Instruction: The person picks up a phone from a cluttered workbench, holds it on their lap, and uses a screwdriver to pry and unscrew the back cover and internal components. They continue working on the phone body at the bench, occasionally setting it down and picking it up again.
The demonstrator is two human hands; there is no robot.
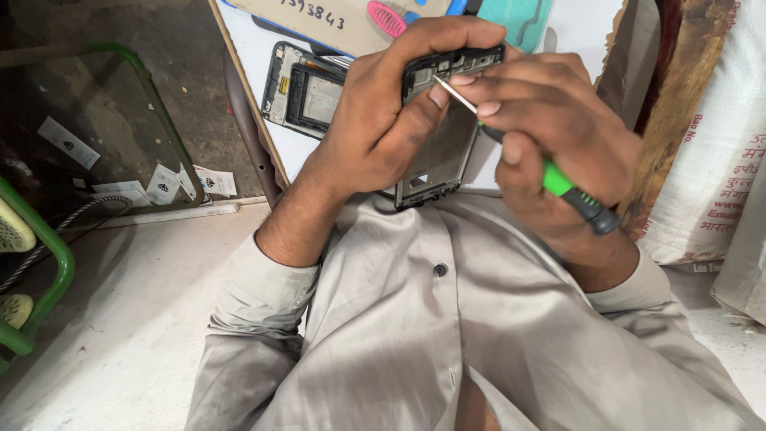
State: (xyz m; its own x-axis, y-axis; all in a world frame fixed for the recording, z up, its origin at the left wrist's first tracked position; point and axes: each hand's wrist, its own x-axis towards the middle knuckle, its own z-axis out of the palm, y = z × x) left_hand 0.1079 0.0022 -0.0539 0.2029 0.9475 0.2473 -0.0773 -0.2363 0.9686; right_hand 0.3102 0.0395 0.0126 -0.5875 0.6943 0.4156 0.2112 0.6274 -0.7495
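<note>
Phone frame (437, 152), black and stripped, is being held up over the person's chest, the left hand (381, 120) clenching around its top and side. The right hand (558, 128) is gripping a green-handled screwdriver (558, 182), its metal tip touching the frame's upper end. A second opened phone (305, 92) is lying on the white bench (255, 56) behind, beside a pink tool (386, 17).

Left hand (383, 120) and right hand (550, 128) curled closed, touching.

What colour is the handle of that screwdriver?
The screwdriver has a bright green handle with a black end, seen in the head view.
</note>
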